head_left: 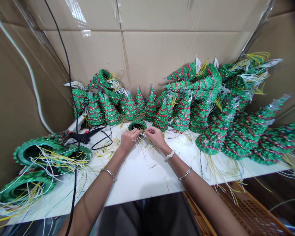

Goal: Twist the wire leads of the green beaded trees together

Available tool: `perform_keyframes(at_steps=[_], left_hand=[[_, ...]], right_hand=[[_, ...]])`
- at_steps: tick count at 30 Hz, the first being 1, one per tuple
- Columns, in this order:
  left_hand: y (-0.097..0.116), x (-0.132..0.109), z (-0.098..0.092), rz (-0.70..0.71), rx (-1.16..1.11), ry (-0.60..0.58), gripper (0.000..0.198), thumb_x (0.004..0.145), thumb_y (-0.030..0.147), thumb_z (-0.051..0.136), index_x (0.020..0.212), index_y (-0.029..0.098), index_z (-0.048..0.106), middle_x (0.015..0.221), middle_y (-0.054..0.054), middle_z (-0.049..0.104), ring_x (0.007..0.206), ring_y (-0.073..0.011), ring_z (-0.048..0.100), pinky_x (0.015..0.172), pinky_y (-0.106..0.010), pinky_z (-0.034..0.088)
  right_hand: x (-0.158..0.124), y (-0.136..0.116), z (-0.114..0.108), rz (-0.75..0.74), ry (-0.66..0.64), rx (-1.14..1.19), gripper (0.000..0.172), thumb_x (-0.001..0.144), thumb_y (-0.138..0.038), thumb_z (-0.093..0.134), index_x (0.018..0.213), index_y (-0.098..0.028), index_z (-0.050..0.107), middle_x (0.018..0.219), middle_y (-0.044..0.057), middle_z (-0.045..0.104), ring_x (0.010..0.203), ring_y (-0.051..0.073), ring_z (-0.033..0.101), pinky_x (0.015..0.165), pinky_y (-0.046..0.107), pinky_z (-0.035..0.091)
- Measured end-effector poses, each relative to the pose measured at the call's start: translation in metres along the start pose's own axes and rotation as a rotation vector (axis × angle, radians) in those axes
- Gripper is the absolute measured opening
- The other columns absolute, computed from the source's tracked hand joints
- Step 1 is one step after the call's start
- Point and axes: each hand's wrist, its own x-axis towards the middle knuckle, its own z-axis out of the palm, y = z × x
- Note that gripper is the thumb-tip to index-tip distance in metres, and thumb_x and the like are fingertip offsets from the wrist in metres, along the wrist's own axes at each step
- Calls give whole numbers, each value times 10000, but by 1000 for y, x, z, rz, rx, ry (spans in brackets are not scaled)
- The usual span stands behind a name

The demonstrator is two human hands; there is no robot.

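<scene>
Just behind my two hands lies a small green Christmas tree, its hollow base turned toward me. Thin white and yellow wires come out of the base and run between my fingers. My left hand is closed, pinching some of these wires at the opening. Close beside it, my right hand also has its fingertips pinched on the wires. Fingers partly cover the wire ends, so which strands each hand grips is hard to make out.
Decorated trees crowd the back and right. Larger trees lie at left, trailing wires. A black glue gun rests at left on the white table, among wire scraps. A black cable hangs in front; an orange crate is below right.
</scene>
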Motion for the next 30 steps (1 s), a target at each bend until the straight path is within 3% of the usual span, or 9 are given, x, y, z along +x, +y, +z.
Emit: perform_keyframes(at_steps=[12, 17, 22, 26, 30], left_hand=[[2, 0, 0, 25, 15, 18, 281, 1000, 267, 450, 1083, 235, 717, 933, -60, 727, 695, -161, 621, 615, -289, 347], [2, 0, 1, -2, 83, -5, 289, 1013, 339, 437, 1090, 207, 683, 925, -59, 720, 697, -172, 628, 609, -299, 345], [3, 0, 1, -23, 87, -22, 291, 1014, 363, 430, 1123, 207, 650, 952, -64, 698, 723, -183, 626, 608, -303, 340], [3, 1, 1, -50, 31, -23, 273, 1010, 365, 437, 1069, 211, 655, 942, -69, 666, 733, -185, 606, 601, -299, 328], [2, 1, 4, -75, -25, -15, 270, 999, 390, 464, 1072, 213, 655, 971, -70, 662, 730, -189, 598, 593, -301, 329]], right_hand=[[-3, -4, 2, -43, -13, -4, 188, 716, -322, 595, 819, -174, 648, 704, 4, 664, 648, 149, 599, 629, 255, 462], [-5, -5, 3, -64, -1, -31, 168, 740, -312, 592, 823, -175, 643, 732, 7, 653, 669, 150, 585, 645, 257, 456], [-9, -10, 2, -200, -64, -109, 288, 795, -228, 520, 1065, -201, 617, 811, -8, 641, 608, 129, 514, 600, 240, 405], [-9, -11, 1, -301, -177, -185, 271, 855, -195, 442, 999, -204, 672, 887, 10, 676, 710, 147, 544, 691, 258, 416], [-12, -15, 1, -304, -165, -256, 304, 903, -215, 435, 1048, -208, 703, 1002, 16, 718, 815, 159, 589, 762, 267, 414]])
